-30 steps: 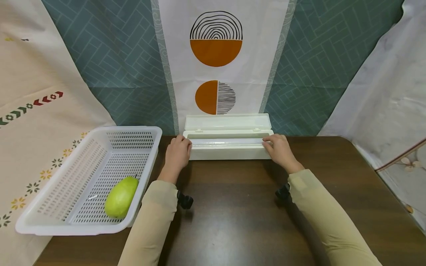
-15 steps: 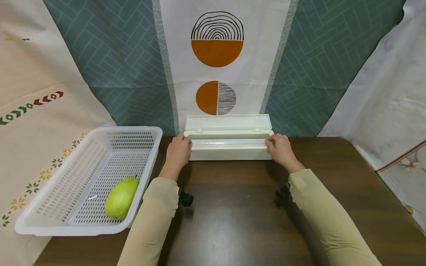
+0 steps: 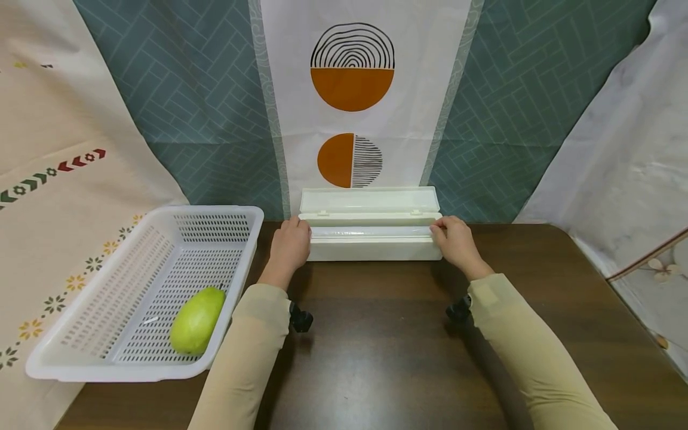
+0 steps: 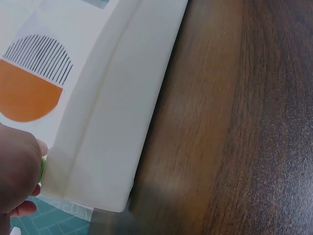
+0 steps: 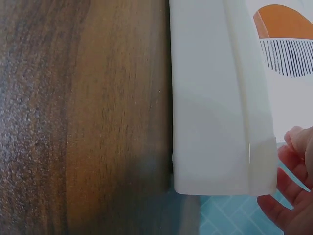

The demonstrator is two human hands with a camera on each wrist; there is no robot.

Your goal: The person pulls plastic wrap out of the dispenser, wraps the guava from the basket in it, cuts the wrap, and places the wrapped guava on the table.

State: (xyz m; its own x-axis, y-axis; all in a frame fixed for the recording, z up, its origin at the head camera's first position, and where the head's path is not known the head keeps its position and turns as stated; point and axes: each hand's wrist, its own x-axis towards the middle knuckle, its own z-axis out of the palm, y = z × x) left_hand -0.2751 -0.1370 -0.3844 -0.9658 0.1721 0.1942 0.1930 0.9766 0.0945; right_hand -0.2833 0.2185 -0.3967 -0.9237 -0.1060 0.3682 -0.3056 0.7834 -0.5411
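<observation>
A long white plastic box (image 3: 374,249) stands at the back of the table, its lid (image 3: 369,200) raised behind it. Inside lies a shiny roll of cling film (image 3: 371,232). My left hand (image 3: 290,243) is at the left end, thumb and fingers bent round the roll's end; a bit of green (image 4: 42,169) shows between the fingers in the left wrist view. At the opposite end my right hand (image 3: 455,243) pinches near the roll's right tip with thumb and forefinger. The box's end wall (image 5: 220,181) partly hides the grip in the right wrist view.
A white perforated basket (image 3: 249,257) stands to the left, holding a green mango-like fruit (image 3: 197,321) and a small white strip (image 3: 151,321). The dark wooden table (image 3: 365,346) meets patterned cloth (image 3: 215,119) just behind the box.
My right hand has shifted slightly outward to the right along the box, uncovering more of the roll. The left hand stays at its end. The camera view tilts slightly.
</observation>
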